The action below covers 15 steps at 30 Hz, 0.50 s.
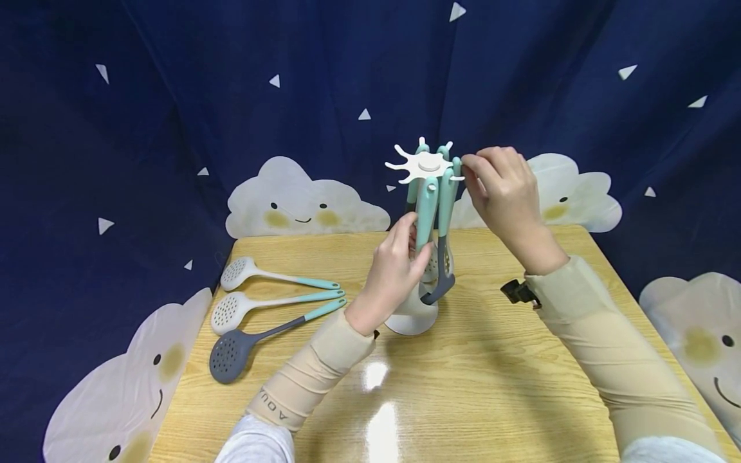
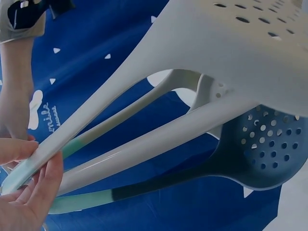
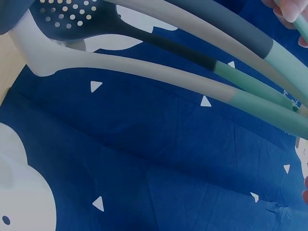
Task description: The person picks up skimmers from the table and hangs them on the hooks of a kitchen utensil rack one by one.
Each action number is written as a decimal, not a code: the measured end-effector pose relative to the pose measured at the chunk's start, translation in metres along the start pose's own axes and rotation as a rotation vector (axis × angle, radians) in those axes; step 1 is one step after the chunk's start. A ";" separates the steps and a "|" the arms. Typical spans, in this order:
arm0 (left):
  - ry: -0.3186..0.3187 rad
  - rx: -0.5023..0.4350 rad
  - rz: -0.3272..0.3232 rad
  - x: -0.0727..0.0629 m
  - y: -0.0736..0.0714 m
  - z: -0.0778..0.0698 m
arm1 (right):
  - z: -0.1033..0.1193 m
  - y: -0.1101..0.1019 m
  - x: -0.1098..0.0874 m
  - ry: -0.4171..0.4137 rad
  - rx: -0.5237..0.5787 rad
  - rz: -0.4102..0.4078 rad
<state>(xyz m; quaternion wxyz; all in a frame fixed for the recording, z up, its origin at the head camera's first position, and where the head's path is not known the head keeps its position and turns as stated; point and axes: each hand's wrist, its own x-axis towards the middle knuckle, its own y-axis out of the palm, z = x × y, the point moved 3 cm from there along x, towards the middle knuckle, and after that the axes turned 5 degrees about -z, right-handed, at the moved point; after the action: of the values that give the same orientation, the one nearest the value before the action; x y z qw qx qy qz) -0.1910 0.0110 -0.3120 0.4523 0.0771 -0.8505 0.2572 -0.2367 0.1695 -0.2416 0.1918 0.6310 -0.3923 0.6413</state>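
A white utensil stand point(image 1: 413, 170) has hooked arms around its top, several of them carrying mint-handled utensils. My left hand point(image 1: 396, 260) holds the mint handle point(image 1: 426, 209) of a white skimmer point(image 2: 231, 62) between thumb and fingers; the handle's hole is over a hook. Beside the stand's top, my right hand point(image 1: 503, 186) is raised, fingertips right at the upper end of another mint handle point(image 1: 457, 166) and thumb apart from it. In the right wrist view a white utensil with a mint handle point(image 3: 269, 113) hangs nearest this hand. A dark grey skimmer point(image 2: 269, 144) hangs behind the white one.
On the table's left lie a white skimmer point(image 1: 237, 273), a second white skimmer point(image 1: 228, 313) and a dark grey skimmer point(image 1: 230, 355), handles pointing right. The stand's round base point(image 1: 411, 323) rests on the wooden table point(image 1: 492, 392). A dark blue curtain point(image 1: 324, 58) hangs behind.
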 end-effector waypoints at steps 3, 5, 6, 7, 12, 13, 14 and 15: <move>-0.004 -0.026 -0.001 0.000 0.001 0.002 | 0.000 0.000 0.000 0.000 0.000 -0.003; -0.007 -0.043 -0.002 -0.001 0.001 0.003 | 0.000 0.000 0.000 0.000 0.001 -0.005; -0.008 -0.051 -0.001 -0.001 0.002 0.004 | 0.000 0.000 0.000 -0.001 0.002 -0.005; -0.008 -0.056 -0.001 -0.001 0.002 0.005 | 0.000 0.000 0.000 0.000 0.003 -0.006; -0.008 -0.068 0.007 -0.001 0.003 0.007 | 0.000 0.000 0.000 0.000 0.001 -0.006; -0.010 -0.072 0.012 -0.002 0.003 0.007 | 0.000 0.000 0.000 0.000 0.001 -0.006; -0.011 -0.075 0.017 -0.002 0.003 0.007 | 0.000 0.000 0.000 0.000 0.001 -0.007; -0.012 -0.075 0.023 -0.002 0.002 0.008 | 0.000 0.000 0.000 0.000 0.001 -0.007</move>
<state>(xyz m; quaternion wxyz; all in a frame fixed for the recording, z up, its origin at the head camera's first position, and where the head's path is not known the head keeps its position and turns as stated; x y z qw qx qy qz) -0.1965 0.0086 -0.3175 0.4470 0.0519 -0.8630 0.2296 -0.2366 0.1698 -0.2417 0.1937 0.6324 -0.3899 0.6407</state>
